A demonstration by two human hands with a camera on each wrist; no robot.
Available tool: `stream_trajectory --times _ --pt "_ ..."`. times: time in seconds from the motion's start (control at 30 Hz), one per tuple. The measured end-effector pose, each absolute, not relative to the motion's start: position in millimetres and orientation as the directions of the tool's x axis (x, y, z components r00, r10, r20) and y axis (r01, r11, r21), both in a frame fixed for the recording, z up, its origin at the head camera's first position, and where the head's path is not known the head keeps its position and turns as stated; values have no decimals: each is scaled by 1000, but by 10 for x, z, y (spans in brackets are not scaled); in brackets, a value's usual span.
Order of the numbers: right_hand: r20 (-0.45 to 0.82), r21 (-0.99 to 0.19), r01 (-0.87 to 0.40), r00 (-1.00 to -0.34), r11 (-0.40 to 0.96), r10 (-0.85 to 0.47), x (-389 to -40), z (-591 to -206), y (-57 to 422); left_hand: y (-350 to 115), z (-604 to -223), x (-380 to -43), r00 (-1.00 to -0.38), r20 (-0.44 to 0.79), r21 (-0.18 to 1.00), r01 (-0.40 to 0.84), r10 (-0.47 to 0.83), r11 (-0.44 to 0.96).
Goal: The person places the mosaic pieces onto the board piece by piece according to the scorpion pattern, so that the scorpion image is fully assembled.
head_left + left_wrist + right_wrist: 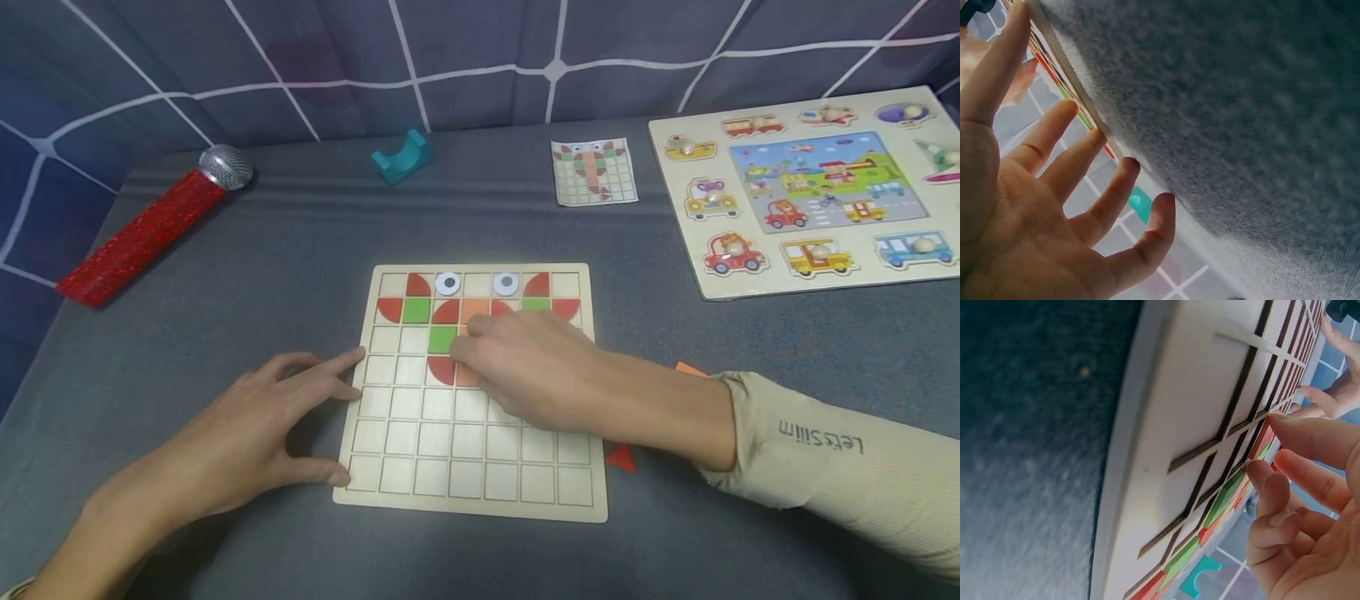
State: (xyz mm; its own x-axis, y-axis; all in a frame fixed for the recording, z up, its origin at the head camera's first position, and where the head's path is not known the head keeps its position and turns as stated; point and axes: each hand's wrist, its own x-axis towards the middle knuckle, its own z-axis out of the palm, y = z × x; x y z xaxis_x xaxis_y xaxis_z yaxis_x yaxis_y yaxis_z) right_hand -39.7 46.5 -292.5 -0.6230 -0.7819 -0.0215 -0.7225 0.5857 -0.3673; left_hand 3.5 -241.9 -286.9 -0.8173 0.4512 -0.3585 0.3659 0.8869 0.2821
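A wooden grid board lies flat, with red quarter-round, green square and orange square tiles and two eye tiles in its upper rows. My left hand rests beside the board's left edge, fingers spread and touching it, as the left wrist view shows the palm from below. Over the middle of the board, my right hand has its thumb and fingers bent down around an orange tile in the fourth row. The right wrist view shows the right fingers against the board; the hand partly hides the tiles.
A small paper pattern card lies behind the board. Right of it stands a vehicle puzzle board. A red microphone and a teal curved piece lie at the back left. Loose red and orange pieces lie near my right forearm.
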Motion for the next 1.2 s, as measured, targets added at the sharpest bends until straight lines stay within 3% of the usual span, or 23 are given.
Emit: stream_trajectory --times 0.73,1.03,1.2 --pt "-6 -416 -661 -685 625 -728 -109 -2937 1397 -2426 -2868 41 -817 -361 294 358 450 886" --pt "-149 -456 -607 -669 651 -728 49 -3039 1866 -2447 -2892 60 -822 -283 322 405 495 856" --pt "-189 -402 -611 -673 682 -715 137 -3120 2014 -2437 -2887 47 -821 -314 314 384 477 868"
